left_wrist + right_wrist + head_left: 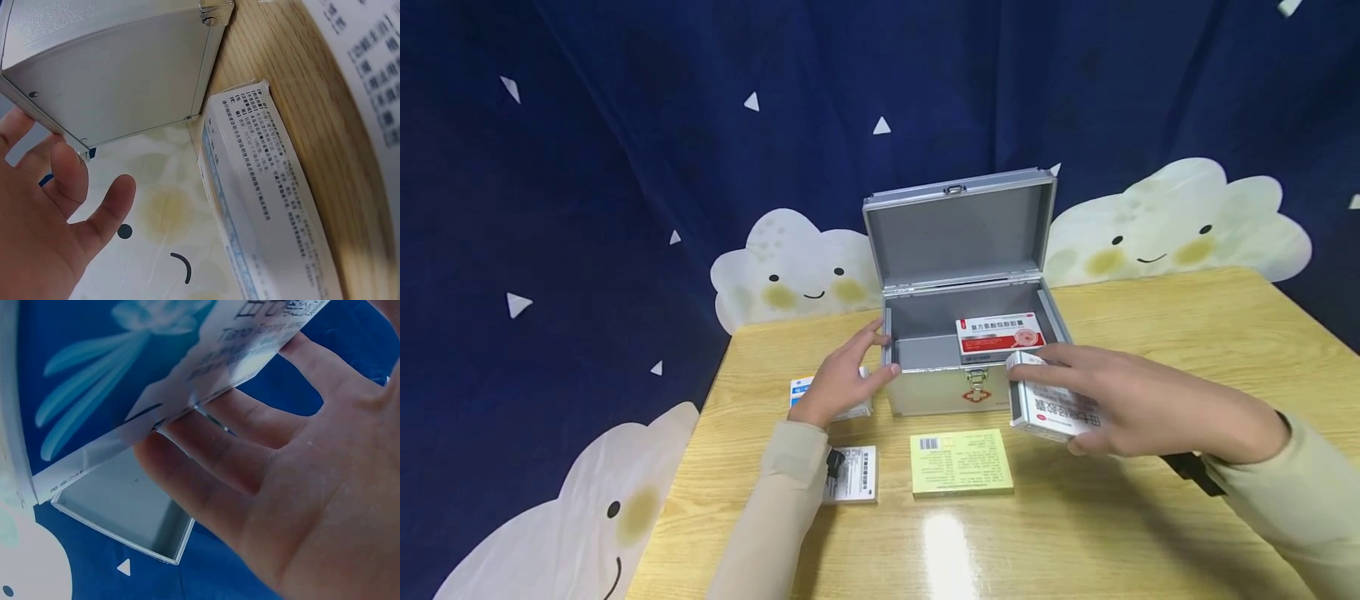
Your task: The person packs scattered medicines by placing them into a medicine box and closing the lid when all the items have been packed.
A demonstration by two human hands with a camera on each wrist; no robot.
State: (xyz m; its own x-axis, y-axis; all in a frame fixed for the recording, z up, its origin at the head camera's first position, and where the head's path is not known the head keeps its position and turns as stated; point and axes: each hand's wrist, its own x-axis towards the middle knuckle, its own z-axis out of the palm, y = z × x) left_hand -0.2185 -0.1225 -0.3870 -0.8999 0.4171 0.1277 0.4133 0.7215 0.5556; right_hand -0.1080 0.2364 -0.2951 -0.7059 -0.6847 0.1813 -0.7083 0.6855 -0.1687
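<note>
Two hands at work around an open metal case [925, 398] on a wooden bench [1180, 329], its lid [962, 237] raised before a dark blue curtain [700, 50]. The right hand [1123, 404] holds a flower carton [1054, 408] tilted just off the case's front right corner, its fingers clamped on the carton's edges. The left hand [842, 377] rests at the case's left rim, its fingers apart and touching the edge. Inside the case, on the right by the front wall, sits a red carton [1000, 333], printed face showing. In front of the case a yellow carton [962, 463] lies flat; at the front left lies a white carton [857, 473], partly hidden by the left sleeve [786, 492], while a blue carton [801, 387] sits near the case's left wall, partly covered by the left hand in the head view
</note>
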